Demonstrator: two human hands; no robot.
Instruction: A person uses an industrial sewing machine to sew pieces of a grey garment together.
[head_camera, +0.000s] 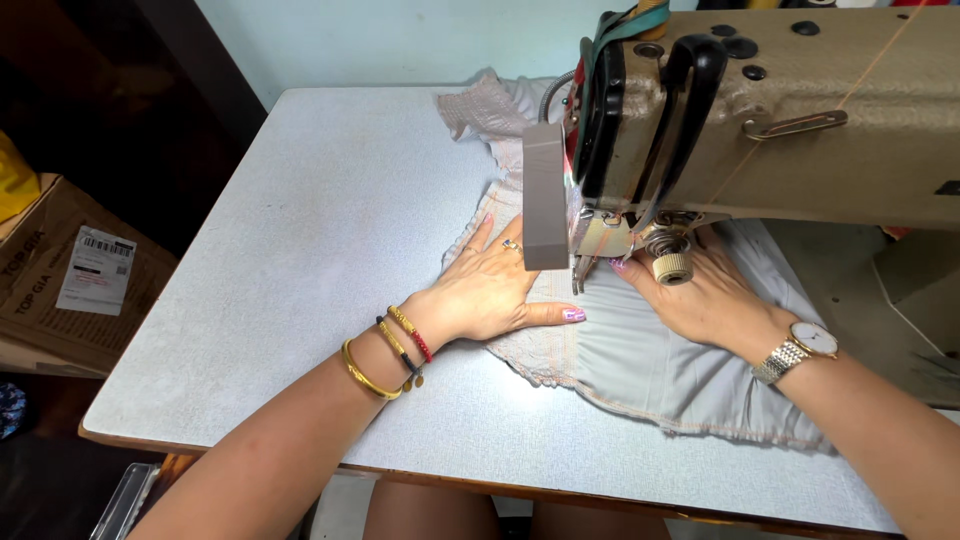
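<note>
While the pale grey, gathered cloth garment (640, 365) is spread flat on the speckled light-grey tabletop (300, 260) under the head of the beige metal sewing machine (780, 120), it is pressed down from both sides in the head view. The left hand (490, 290) is laid flat on the cloth, fingers spread, just left of the needle area; gold and red bracelets (390, 350) are worn on its wrist. The right hand (700, 295) is laid open on the fabric to the right, its fingertips partly hidden behind the machine, and a silver wristwatch (800, 350) is worn. A brown cardboard box (70, 280) is seen left of the table.
</note>
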